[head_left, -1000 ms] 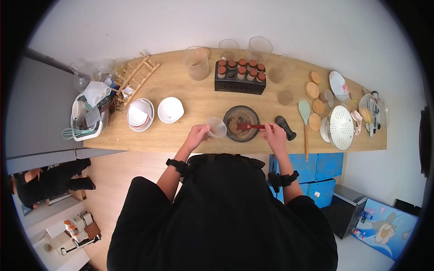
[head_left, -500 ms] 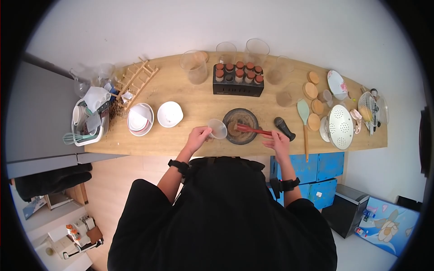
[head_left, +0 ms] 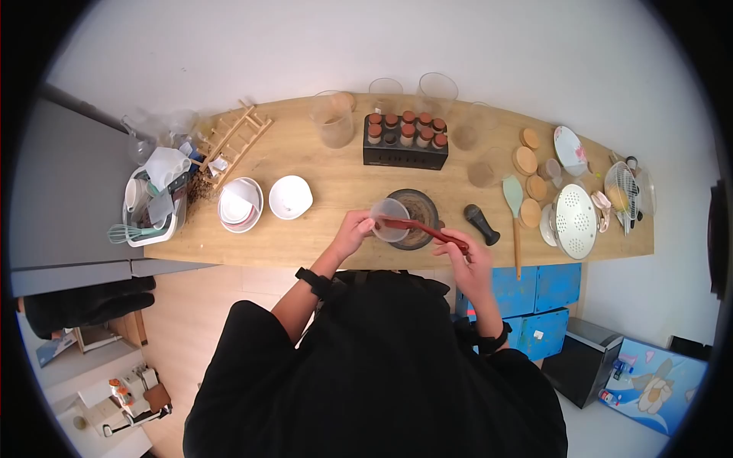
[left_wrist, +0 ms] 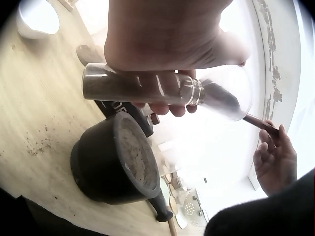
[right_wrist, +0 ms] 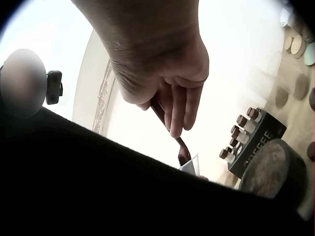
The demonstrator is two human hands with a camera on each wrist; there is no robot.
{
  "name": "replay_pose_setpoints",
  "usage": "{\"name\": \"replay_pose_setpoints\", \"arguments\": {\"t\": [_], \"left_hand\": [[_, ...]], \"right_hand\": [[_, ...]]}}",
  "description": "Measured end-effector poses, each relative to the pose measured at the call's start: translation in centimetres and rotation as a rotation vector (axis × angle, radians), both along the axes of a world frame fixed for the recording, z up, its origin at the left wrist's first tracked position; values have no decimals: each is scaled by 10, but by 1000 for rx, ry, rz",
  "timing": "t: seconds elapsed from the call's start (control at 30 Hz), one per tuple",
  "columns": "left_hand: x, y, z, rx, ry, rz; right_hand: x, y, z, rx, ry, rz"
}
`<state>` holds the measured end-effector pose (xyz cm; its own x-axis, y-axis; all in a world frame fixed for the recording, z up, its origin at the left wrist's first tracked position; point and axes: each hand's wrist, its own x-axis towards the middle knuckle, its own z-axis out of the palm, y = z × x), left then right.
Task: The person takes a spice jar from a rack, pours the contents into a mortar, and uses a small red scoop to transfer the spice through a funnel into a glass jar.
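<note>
My left hand (head_left: 353, 233) grips a glass tube (left_wrist: 133, 84) of brown powder, lying nearly level in the left wrist view. A clear plastic funnel (head_left: 388, 222) sits at the tube's mouth, overlapping the mortar in the head view. In my right hand (head_left: 471, 263) is the handle of a dark red spatula (head_left: 427, 230), its head inside the funnel. Below them the dark stone mortar (left_wrist: 101, 162) stands upright on the table, with brown powder (left_wrist: 135, 155) coating its inside. The black pestle (head_left: 481, 224) lies to the mortar's right.
Behind the mortar, a black rack (head_left: 405, 158) holds several capped tubes. Clear glass containers (head_left: 334, 122) stand along the back. To the left are white bowls (head_left: 291, 197) and a full white bin (head_left: 156, 233); to the right, a green spatula (head_left: 513, 197), wooden lids (head_left: 524, 161) and a white colander (head_left: 575, 221).
The red spatula has come out of the mortar and its head is now in the funnel. My left hand has shifted right with the funnel, over the mortar's left side.
</note>
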<state>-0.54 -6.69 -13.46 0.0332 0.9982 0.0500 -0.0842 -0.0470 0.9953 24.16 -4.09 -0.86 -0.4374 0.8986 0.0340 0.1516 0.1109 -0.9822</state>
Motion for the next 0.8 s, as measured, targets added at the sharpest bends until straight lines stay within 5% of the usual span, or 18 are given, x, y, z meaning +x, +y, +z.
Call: {"name": "replay_pose_setpoints", "arguments": {"t": [0.2,0.27,0.7,0.8], "left_hand": [[-1,1,-9,36,-82,52],[-2,-1,-12,51,165,37],[-5,-8,-30,-6,293,85],[-5,-10,-31,-62,112,100]], "right_hand": [[-4,0,22,432,-200,114],[-8,2,28,612,-285,136],[-1,0,16,493,-327,142],[8,6,2,266,-201,-99]]}}
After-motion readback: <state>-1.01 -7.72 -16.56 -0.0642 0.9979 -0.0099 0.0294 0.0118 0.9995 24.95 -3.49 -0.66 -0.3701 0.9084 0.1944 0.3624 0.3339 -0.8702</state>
